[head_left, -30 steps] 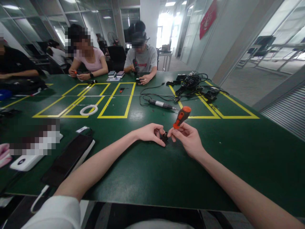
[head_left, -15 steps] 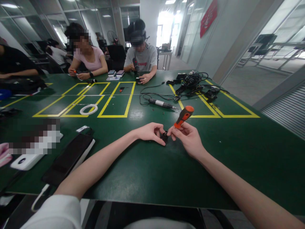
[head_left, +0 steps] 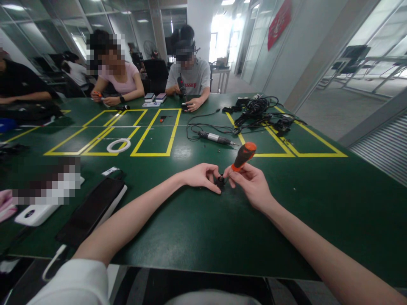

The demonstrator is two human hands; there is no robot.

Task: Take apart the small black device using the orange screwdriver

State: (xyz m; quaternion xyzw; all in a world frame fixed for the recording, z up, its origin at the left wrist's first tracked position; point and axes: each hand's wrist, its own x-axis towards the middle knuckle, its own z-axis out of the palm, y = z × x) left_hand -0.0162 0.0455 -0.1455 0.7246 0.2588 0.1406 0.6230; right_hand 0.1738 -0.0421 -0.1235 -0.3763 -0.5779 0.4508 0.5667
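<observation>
In the head view a small black part rests on the green table, its exact kind too small to make out. My left hand is closed around its left side, thumb and fingers pinching it. An orange and black screwdriver leans up and to the right in my right hand, which grips it low on the handle. The screwdriver's shaft is mostly hidden by my fingers. My right fingertips are close beside the black part.
Beyond my hands lies a corded electric screwdriver. Tangled black cables heap at the back right. A white tape roll sits left, a black power bank near my left forearm. Co-workers sit across the green table.
The screwdriver's handle has tipped slightly to the left and down. My left hand and the black part have hardly moved.
</observation>
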